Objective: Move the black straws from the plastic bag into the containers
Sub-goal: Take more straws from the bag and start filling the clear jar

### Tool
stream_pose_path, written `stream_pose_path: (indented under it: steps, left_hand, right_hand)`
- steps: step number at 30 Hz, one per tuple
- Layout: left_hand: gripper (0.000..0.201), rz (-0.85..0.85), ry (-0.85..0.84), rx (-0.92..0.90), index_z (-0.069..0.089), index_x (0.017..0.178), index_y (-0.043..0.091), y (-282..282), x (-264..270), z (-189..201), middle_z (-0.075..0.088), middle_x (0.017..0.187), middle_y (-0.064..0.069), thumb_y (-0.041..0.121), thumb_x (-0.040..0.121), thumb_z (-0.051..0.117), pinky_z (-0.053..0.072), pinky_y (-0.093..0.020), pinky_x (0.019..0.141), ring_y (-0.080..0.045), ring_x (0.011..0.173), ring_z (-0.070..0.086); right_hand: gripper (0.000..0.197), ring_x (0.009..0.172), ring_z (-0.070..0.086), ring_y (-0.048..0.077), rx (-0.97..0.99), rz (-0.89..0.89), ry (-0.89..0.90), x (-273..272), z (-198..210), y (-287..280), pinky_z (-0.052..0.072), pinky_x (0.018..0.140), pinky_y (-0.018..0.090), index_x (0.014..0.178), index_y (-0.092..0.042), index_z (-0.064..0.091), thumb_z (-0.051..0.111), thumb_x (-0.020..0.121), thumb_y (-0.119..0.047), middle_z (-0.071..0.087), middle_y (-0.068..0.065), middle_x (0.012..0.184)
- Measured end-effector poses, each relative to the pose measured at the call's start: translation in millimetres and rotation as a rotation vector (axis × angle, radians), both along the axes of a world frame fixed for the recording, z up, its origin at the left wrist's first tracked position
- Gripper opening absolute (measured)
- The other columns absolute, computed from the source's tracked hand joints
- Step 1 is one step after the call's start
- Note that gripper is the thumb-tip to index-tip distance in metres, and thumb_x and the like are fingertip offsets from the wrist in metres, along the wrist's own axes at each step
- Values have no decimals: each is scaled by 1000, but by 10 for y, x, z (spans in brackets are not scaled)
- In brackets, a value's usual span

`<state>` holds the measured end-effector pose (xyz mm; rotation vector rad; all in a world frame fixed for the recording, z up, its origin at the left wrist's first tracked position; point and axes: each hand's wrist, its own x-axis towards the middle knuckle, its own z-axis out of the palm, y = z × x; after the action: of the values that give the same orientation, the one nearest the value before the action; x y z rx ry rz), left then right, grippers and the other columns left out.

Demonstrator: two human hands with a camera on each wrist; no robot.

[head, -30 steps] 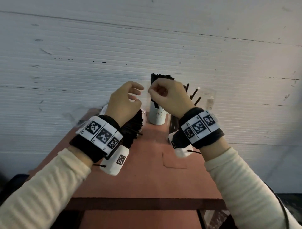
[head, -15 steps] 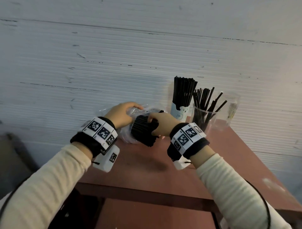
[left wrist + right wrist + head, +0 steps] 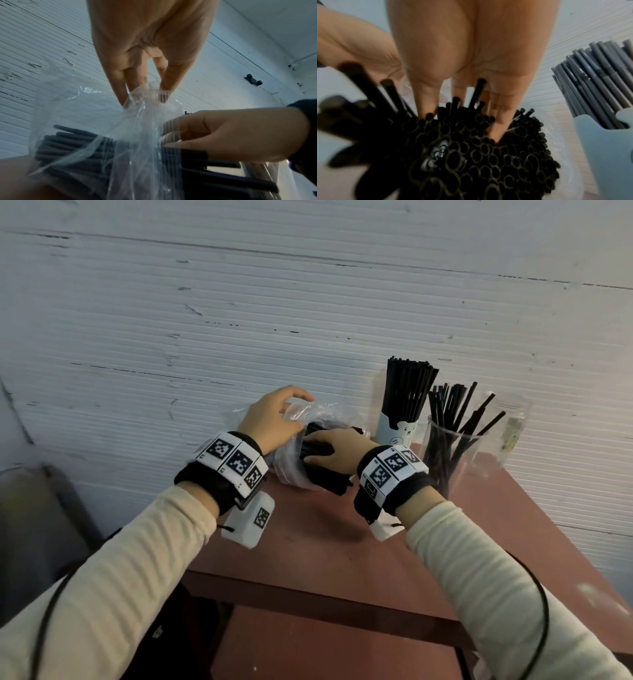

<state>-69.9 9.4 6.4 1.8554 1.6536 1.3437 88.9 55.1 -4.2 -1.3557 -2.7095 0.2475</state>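
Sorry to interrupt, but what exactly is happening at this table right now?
A person is moving black straws out of a clear plastic bag lying on the red table. The left hand pinches the bag's plastic, while the right hand reaches into its mouth and digs its fingers among the straws. The bear-printed cup and the clear container beside it already hold straws.

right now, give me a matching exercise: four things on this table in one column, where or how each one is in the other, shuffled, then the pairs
Things:
1. plastic bag
2. white cup
3. clear glass
4. left hand

States:
a. holds a tight upright bunch of black straws
b. pinches the crumpled plastic at the top
c. lies on the table with a thick bundle inside
d. holds loose straws leaning apart

Pairs: 1-c, 2-a, 3-d, 4-b
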Motion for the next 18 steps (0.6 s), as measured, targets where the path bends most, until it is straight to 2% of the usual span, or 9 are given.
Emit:
stream_pose_path:
  steps: [3, 7, 10, 12, 15, 18]
  left_hand:
    - [40, 13, -6, -15, 66, 108, 32, 7, 6, -3, 63, 121, 7, 4, 79, 69, 50, -32, 92, -12, 114, 57]
    - [39, 14, 0, -28, 66, 105, 31, 8, 28, 16, 64, 117, 3, 4, 78, 71, 47, -23, 82, -12, 109, 59]
    - [37, 46, -1, -23, 67, 106, 31, 2, 8, 14, 64, 117, 4, 7, 78, 71, 48, -25, 86, -13, 107, 58]
    - [36, 53, 9, -24, 67, 107, 30, 5, 18, 13, 64, 117, 5, 9, 79, 72, 49, -27, 89, -13, 107, 58]
    - [37, 53, 13, -34, 67, 108, 30, 13, 34, 23, 64, 118, 7, 8, 79, 72, 48, -28, 92, -12, 110, 57]
    - [37, 54, 22, -45, 66, 109, 29, 20, 36, 23, 63, 119, 6, 8, 79, 72, 49, -32, 95, -13, 113, 56]
  right_hand:
    - [48, 117, 53, 26, -7, 73, -28, -23, 2, 23, 41, 99, 35, 140, -31, 43, 54, 94, -35, 58, 4, 129]
    - [43, 111, 55, 27, 16, 139, -56, -21, 24, 9, 42, 97, 38, 138, -24, 47, 52, 95, -23, 60, 8, 122]
    - [38, 111, 54, 27, 37, 174, -37, -10, 38, 10, 42, 95, 36, 132, -22, 53, 53, 94, -17, 58, 9, 121]
    - [38, 113, 52, 26, 39, 178, 36, 44, 52, 21, 41, 98, 37, 128, -24, 57, 57, 92, -14, 57, 9, 123]
    - [38, 119, 50, 22, 30, 169, 138, 119, 73, 41, 37, 101, 31, 127, -26, 60, 62, 90, -16, 57, 5, 129]
    - [35, 117, 53, 17, 24, 159, 230, 153, 62, 56, 35, 92, 18, 125, -27, 62, 63, 91, -18, 61, -1, 128]
